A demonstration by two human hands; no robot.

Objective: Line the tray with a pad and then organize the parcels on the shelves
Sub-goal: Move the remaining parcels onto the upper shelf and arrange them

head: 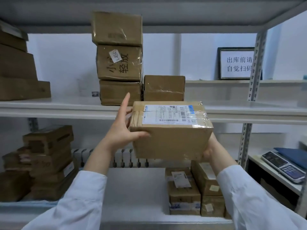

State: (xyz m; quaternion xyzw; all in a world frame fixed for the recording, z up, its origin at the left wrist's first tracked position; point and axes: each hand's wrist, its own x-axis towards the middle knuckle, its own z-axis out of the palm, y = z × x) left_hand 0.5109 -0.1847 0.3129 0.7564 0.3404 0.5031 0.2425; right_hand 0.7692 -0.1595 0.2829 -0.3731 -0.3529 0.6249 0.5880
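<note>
A brown cardboard parcel [171, 130] with a white shipping label on top is held in the air in front of the middle shelf [66, 107]. My left hand [123, 128] grips its left side, thumb on the front face and index finger pointing up. My right hand [210, 148] supports its lower right corner and is mostly hidden behind the box. On the middle shelf stands a stack of three brown parcels [118, 58], with a single parcel [164, 87] just to its right. The lower shelf is covered by a white pad [134, 193].
More brown parcels are piled at the left of the middle shelf [18, 68] and of the lower shelf [41, 163]. Several small parcels [194, 190] stand at the lower right. A framed sign [237, 63] and a scale [284, 165] are at the right, beyond a perforated metal post [255, 68].
</note>
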